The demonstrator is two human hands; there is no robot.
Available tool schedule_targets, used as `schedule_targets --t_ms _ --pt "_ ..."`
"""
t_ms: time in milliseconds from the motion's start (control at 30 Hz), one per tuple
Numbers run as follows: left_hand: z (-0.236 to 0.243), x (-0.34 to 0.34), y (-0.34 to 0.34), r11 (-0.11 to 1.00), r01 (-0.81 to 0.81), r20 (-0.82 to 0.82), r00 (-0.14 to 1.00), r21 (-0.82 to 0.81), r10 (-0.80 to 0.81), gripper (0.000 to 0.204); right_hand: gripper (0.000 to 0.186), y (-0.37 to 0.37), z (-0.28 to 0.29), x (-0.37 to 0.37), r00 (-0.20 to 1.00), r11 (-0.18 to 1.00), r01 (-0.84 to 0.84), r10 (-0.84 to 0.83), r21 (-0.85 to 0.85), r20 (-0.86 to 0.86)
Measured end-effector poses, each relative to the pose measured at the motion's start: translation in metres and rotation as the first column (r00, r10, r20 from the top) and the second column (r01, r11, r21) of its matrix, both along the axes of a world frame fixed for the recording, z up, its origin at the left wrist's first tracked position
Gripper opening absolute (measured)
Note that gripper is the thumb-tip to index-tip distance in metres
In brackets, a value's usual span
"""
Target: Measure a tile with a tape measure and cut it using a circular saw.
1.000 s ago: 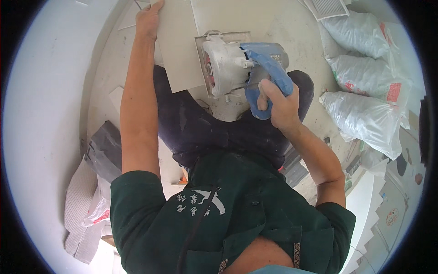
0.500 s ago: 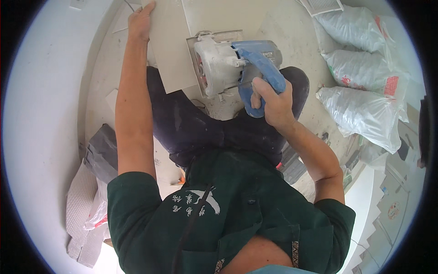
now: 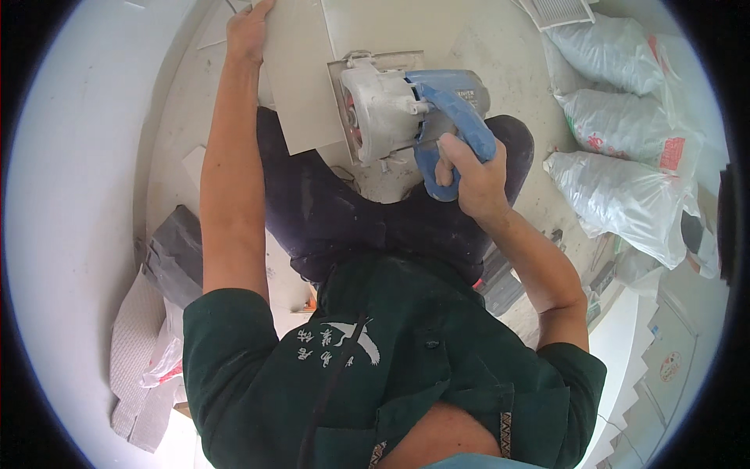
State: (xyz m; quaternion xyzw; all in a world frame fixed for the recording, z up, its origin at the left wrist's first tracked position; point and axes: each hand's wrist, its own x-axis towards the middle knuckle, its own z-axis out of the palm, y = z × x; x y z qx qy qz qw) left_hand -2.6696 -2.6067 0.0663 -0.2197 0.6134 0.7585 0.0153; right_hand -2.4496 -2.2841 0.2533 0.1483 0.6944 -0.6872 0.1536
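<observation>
My right hand (image 3: 480, 176) is wrapped round the blue rear handle of a dusty circular saw (image 3: 383, 105). The saw's metal base plate sits on a large beige tile or board (image 3: 383, 23), between my knees. A straight line runs from the far edge to the saw, setting off a long narrow strip (image 3: 301, 86) on the left. The strip's near end juts out over my left thigh. At the far left, my left hand (image 3: 248, 35) grips the strip's outer edge, its arm stretched out. The blade is mostly hidden by the guard.
Several filled white plastic bags (image 3: 617, 187) stand along the right, below a white slatted panel (image 3: 556, 11). A pale wall (image 3: 78, 195) bounds the left, with a dark grey sheet (image 3: 178, 254) and quilted wrapping (image 3: 139, 352) near it. My dark-trousered knees flank the saw.
The saw, the strip and my knees sit slightly farther right and up in the picture. Both hands keep their holds, and the saw looks nearly the same against the strip.
</observation>
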Motion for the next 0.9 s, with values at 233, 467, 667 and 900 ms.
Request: schedule_targets --t_ms 233,467,667,900 --pt "-0.004 -0.003 -0.002 1.000 0.007 0.033 0.999 0.010 -0.008 0.041 0.014 0.001 -0.001 0.002 1.000 1.000 0.008 -0.008 -0.018 -0.001" --pt "-0.006 0.002 -0.005 0.997 0.045 -0.021 0.999 0.070 -0.043 0.039 0.014 0.000 -0.001 0.004 1.000 1.000 0.014 -0.014 -0.009 0.009" --pt "-0.002 0.005 -0.001 0.999 0.040 -0.015 0.999 0.010 -0.039 0.037 0.015 0.001 0.000 0.005 1.000 1.000 -0.005 0.005 0.006 0.003" --pt "-0.011 0.002 -0.006 0.998 0.030 -0.043 0.999 0.061 -0.028 0.036 0.014 0.000 0.001 0.004 1.000 1.000 -0.007 0.007 -0.008 0.020"
